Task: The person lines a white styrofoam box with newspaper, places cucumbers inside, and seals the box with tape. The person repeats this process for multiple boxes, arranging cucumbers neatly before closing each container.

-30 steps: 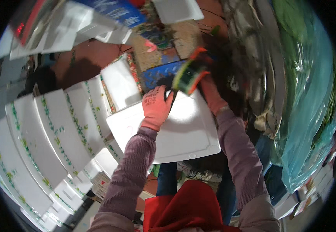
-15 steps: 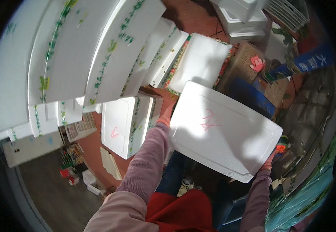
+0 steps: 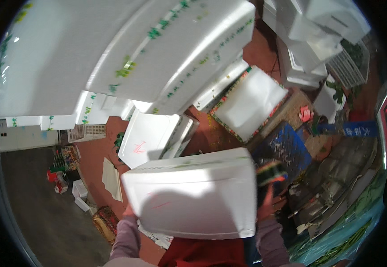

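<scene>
A white foam box (image 3: pixel 211 202) is held in front of my body, its pale lid facing me with faint red marks. Strips of green-printed tape run along its far side. My left hand (image 3: pixel 130 211) grips the lower left edge; most of its fingers are behind the box. At the right end, my right hand (image 3: pixel 266 201) is closed against the side, fingers partly hidden. A blurred dark, round thing with green and orange edges (image 3: pixel 271 173) sticks out by that hand; I cannot make out its kind or whether it is held.
Stacked taped foam boxes (image 3: pixel 158 53) rise at the left. Another foam box (image 3: pixel 149 138) stands on the red floor beyond mine. Farther off are a flower-edged white box (image 3: pixel 249 102), a blue mat (image 3: pixel 287 147), more foam boxes (image 3: pixel 307 71) and a white crate (image 3: pixel 349 66).
The box in my hands has come nearer my body and turned level, its far side now showing. My left arm has drawn back, and the whole view has shifted.
</scene>
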Tool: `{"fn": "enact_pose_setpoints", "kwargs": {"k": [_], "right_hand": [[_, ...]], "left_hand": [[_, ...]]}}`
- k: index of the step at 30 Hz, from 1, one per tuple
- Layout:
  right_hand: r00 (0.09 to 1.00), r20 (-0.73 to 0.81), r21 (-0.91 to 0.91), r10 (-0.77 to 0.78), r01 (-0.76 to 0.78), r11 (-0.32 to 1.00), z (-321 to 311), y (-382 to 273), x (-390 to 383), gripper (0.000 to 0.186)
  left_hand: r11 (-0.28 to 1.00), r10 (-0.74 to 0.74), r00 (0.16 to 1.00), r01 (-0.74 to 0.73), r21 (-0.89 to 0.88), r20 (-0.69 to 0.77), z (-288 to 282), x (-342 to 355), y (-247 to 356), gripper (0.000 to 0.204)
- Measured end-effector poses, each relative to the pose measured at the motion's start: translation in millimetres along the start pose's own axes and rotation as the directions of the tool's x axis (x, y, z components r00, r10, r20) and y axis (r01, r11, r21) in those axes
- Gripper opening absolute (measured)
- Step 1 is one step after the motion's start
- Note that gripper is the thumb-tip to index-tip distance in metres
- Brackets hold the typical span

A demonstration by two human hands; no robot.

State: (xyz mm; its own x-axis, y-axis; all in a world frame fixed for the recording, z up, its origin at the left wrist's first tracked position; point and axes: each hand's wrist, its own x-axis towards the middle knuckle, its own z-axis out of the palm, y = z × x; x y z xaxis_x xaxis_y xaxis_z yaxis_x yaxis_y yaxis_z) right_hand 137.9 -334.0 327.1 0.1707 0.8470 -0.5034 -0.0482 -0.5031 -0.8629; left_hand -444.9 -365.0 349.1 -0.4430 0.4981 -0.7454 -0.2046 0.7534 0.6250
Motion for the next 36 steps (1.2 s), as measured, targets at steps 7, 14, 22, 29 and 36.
{"fn": "enact_pose_setpoints", "kwargs": {"k": [7, 14, 22, 29, 36], "right_hand": [[0.772, 0.472, 0.712, -0.426, -0.049, 0.700, 220.7, -139.2, 104.8, 0.041], [0.913, 0.406, 0.588, -0.020, -0.245, 0.771, 222.4, -52.6, 98.7, 0.033], [0.939, -0.016, -0.115, 0.344, -0.344, 0.932, 9.5, 89.4, -25.1, 0.047], [0.688, -0.344, 0.257, 0.639, -0.586, 0.768, -96.6, 108.3, -94.8, 0.056], [0.641, -0.353, 0.549, 0.682, -0.448, 0.705, -87.5, 67.0, -101.1, 0.057]], "left_hand": [[0.940, 0.129, 0.942, -0.215, -0.263, -0.309, -116.3, -21.7, 53.9, 0.050], [0.940, 0.212, 0.803, -0.011, 0.342, -0.557, -36.5, 107.9, 72.8, 0.074], [0.337, 0.763, 0.581, 0.015, 0.942, -0.282, 105.6, 69.4, 37.3, 0.082], [0.142, 0.729, 0.245, -0.967, 0.210, 0.639, 472.0, -62.7, 127.5, 0.110], [-0.249, 0.883, -0.346, -0.918, -0.308, 0.316, 756.8, -258.7, 432.6, 0.125]]}}
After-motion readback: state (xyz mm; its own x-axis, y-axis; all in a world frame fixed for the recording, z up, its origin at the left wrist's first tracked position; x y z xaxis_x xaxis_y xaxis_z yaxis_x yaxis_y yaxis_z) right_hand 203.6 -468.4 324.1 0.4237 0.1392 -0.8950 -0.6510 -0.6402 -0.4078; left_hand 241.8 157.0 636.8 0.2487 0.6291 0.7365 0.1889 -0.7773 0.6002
